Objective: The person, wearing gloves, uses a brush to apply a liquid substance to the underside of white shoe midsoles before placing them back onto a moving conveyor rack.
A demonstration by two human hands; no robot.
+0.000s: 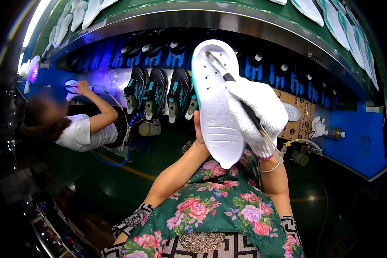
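Observation:
A white shoe sole [219,116] with a thin teal edge stands upright in front of me, its inner face toward me. My left hand [198,131], bare, holds it by the left side; most of its fingers are hidden behind the sole. My right hand [259,112] wears a white knitted glove and is closed around a slim black-handled brush [218,64]. The brush tip rests at the wide upper end of the sole, near several small holes. From the handle's lower end a clear tube [270,144] runs down along my wrist.
Several black-and-teal shoes [156,91] stand on a bench ahead, with racks behind. At left, a co-worker [88,124] handles a blue-lit item. Rightward are cardboard [303,105] bearing another sole [291,112], a white glove [318,127] and a blue panel [352,142]. White soles [307,10] line the upper shelf.

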